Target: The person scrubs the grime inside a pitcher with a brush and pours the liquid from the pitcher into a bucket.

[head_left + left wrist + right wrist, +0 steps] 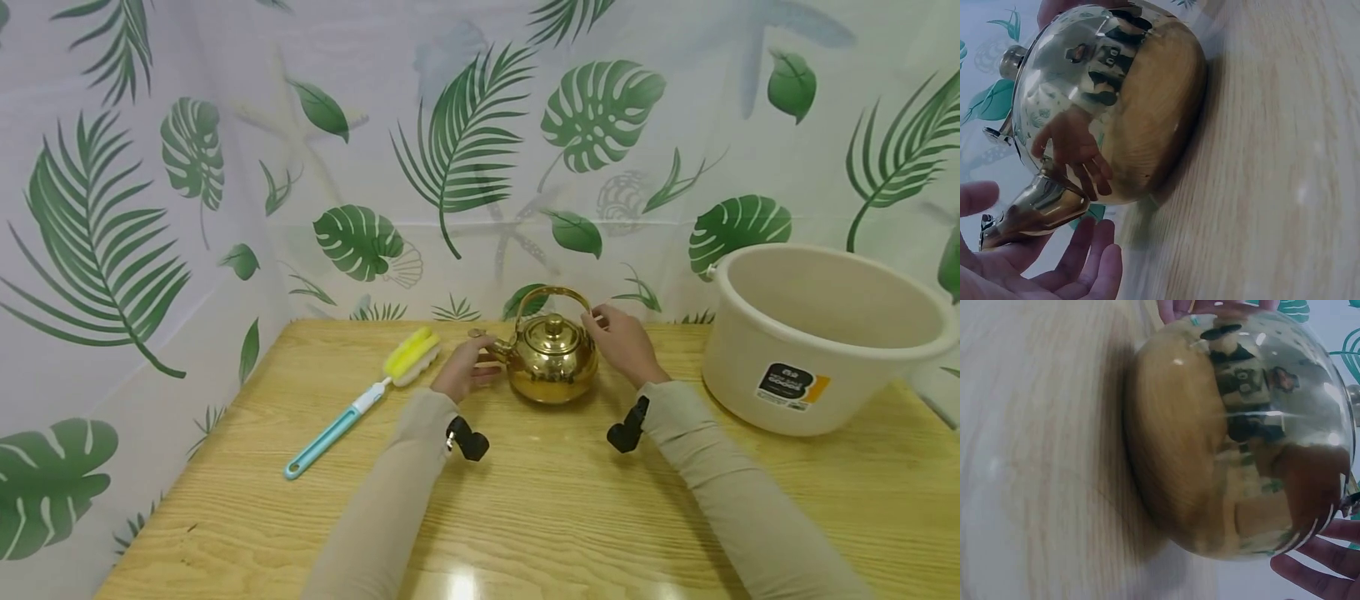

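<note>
One brassy gold teapot point(551, 375) stands upright near the middle of the tabletop's point(540, 517) rear edge, with one spout point(1041, 215), one arched handle point(551, 291) and one lid point(543, 340) topped by a single knob point(553, 323). Two hands are at it, apart from each other on opposite sides. The left hand point(471, 369) cups loosely about the spout, fingers stretched out beneath and thumb standing off above it. The right hand point(624, 340) is at the far side, by the handle's foot, three of its fingers spread and fairly straight; whether its thumb pinches the handle, I can't tell. Both arms wear beige sleeves point(750, 483), two in all, and each wrist carries one black fitting point(471, 442).

One brush point(367, 398) lies aslant towards the tabletop's left edge, its yellow-and-white sponge head nearer the rear edge and its blue grip pointing to the left front corner. One cream bucket point(735, 367), with one label point(791, 386), stands towards the right rear corner. Behind hangs a white cloth point(288, 67) printed with green leaves.
</note>
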The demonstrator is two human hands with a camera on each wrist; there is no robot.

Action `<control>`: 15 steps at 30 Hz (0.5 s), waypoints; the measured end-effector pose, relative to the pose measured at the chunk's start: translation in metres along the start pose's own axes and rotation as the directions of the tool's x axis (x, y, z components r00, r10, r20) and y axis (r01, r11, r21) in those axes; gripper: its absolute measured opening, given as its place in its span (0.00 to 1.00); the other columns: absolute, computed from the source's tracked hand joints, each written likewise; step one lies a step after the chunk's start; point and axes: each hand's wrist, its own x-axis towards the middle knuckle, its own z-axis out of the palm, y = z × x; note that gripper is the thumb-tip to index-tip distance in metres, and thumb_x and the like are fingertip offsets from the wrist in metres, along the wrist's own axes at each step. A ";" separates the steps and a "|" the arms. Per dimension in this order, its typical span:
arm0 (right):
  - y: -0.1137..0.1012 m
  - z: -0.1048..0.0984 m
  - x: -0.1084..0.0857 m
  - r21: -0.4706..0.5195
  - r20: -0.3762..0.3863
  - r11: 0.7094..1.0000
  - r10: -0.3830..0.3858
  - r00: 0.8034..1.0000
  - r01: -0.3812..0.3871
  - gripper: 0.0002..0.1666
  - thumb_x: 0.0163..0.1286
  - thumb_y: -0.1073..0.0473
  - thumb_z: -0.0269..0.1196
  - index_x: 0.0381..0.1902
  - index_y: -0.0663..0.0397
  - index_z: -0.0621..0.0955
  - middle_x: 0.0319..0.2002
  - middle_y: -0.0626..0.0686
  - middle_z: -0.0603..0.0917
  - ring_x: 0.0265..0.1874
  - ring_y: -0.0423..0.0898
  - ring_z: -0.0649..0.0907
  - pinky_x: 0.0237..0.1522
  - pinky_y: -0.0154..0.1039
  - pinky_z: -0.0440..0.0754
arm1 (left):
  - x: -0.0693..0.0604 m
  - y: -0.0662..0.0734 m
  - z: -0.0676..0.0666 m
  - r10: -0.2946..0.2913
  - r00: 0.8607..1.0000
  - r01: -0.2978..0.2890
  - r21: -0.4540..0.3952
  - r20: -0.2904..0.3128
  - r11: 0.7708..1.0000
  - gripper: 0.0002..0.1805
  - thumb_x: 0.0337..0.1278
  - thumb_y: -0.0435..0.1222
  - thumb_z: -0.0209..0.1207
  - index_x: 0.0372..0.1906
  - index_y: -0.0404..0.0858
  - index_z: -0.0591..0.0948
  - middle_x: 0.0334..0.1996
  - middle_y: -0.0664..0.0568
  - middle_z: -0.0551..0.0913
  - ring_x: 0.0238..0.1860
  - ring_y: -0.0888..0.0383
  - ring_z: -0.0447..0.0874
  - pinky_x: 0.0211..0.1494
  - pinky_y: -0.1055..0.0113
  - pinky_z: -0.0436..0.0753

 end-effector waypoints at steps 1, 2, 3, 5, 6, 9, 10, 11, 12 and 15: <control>0.000 0.001 0.000 -0.003 -0.002 1.000 -0.006 1.000 0.006 0.34 0.73 0.38 0.41 0.56 0.61 0.74 0.51 0.65 0.80 0.49 0.61 0.79 0.49 0.56 0.75 | 0.000 0.000 0.001 -0.003 1.000 0.003 0.002 -0.002 1.000 0.27 0.65 0.43 0.51 0.67 0.39 0.65 0.62 0.36 0.67 0.62 0.39 0.70 0.66 0.53 0.70; 0.000 0.003 0.000 -0.009 -0.005 1.000 -0.011 1.000 0.011 0.33 0.74 0.39 0.41 0.53 0.61 0.76 0.50 0.65 0.80 0.47 0.60 0.80 0.48 0.55 0.76 | 0.000 0.000 0.002 -0.003 1.000 0.003 0.014 -0.006 1.000 0.27 0.66 0.43 0.50 0.67 0.39 0.65 0.62 0.37 0.68 0.61 0.40 0.70 0.65 0.53 0.70; 0.000 0.004 0.001 -0.014 -0.003 1.000 -0.011 1.000 0.011 0.32 0.74 0.39 0.41 0.49 0.61 0.76 0.47 0.64 0.81 0.44 0.60 0.80 0.45 0.53 0.76 | 0.000 0.000 0.003 -0.003 1.000 0.003 0.021 -0.008 1.000 0.26 0.66 0.42 0.49 0.66 0.38 0.65 0.61 0.37 0.68 0.61 0.40 0.71 0.65 0.53 0.71; 0.000 0.006 0.000 -0.019 0.004 1.000 -0.009 1.000 0.009 0.29 0.74 0.40 0.42 0.44 0.59 0.77 0.43 0.62 0.81 0.40 0.57 0.80 0.40 0.50 0.75 | 0.002 -0.001 0.004 -0.010 1.000 0.010 0.029 -0.009 1.000 0.25 0.67 0.42 0.49 0.65 0.37 0.66 0.60 0.37 0.69 0.59 0.41 0.73 0.64 0.53 0.72; 0.001 0.007 0.000 -0.019 0.008 1.000 -0.007 1.000 0.007 0.29 0.73 0.39 0.42 0.42 0.58 0.77 0.41 0.62 0.81 0.37 0.56 0.80 0.38 0.47 0.74 | 0.003 -0.001 0.005 -0.016 1.000 0.016 0.026 -0.004 1.000 0.25 0.67 0.41 0.49 0.65 0.37 0.66 0.60 0.37 0.70 0.58 0.42 0.74 0.63 0.54 0.73; 0.003 0.011 0.000 -0.004 0.024 1.000 0.011 1.000 -0.011 0.29 0.73 0.38 0.41 0.40 0.56 0.76 0.34 0.59 0.80 0.31 0.52 0.77 0.33 0.42 0.70 | 0.006 -0.004 0.006 -0.039 0.999 0.038 0.045 0.015 0.998 0.25 0.68 0.43 0.48 0.66 0.38 0.65 0.59 0.38 0.72 0.49 0.48 0.78 0.61 0.54 0.74; 0.003 0.012 0.000 -0.001 0.024 1.000 0.011 1.000 -0.011 0.29 0.73 0.38 0.41 0.41 0.55 0.76 0.33 0.58 0.79 0.31 0.51 0.76 0.33 0.42 0.70 | 0.007 -0.005 0.006 -0.047 0.999 0.046 0.053 0.025 0.998 0.26 0.68 0.43 0.48 0.67 0.39 0.65 0.58 0.38 0.72 0.46 0.50 0.79 0.61 0.54 0.75; 0.004 0.014 -0.001 0.004 0.023 1.000 0.010 1.000 -0.010 0.29 0.73 0.38 0.40 0.42 0.56 0.76 0.33 0.57 0.79 0.30 0.50 0.76 0.32 0.41 0.69 | 0.007 -0.006 0.007 -0.053 0.998 0.051 0.062 0.031 0.997 0.26 0.68 0.44 0.48 0.67 0.39 0.65 0.58 0.38 0.73 0.44 0.52 0.79 0.60 0.54 0.75; 0.004 0.015 -0.001 0.008 0.022 1.000 0.014 1.000 -0.014 0.30 0.73 0.38 0.39 0.43 0.56 0.76 0.31 0.56 0.78 0.28 0.49 0.75 0.31 0.40 0.69 | 0.007 -0.006 0.007 -0.059 0.998 0.056 0.076 0.036 0.996 0.26 0.68 0.45 0.48 0.67 0.40 0.65 0.58 0.38 0.73 0.41 0.53 0.79 0.60 0.55 0.75; 0.002 0.018 -0.003 0.016 0.016 1.000 0.012 1.000 -0.012 0.30 0.74 0.38 0.37 0.42 0.55 0.76 0.26 0.54 0.75 0.24 0.48 0.72 0.29 0.40 0.68 | 0.006 -0.007 0.008 -0.062 0.997 0.058 0.104 0.041 0.993 0.26 0.69 0.46 0.47 0.67 0.39 0.65 0.57 0.38 0.74 0.38 0.55 0.79 0.60 0.54 0.75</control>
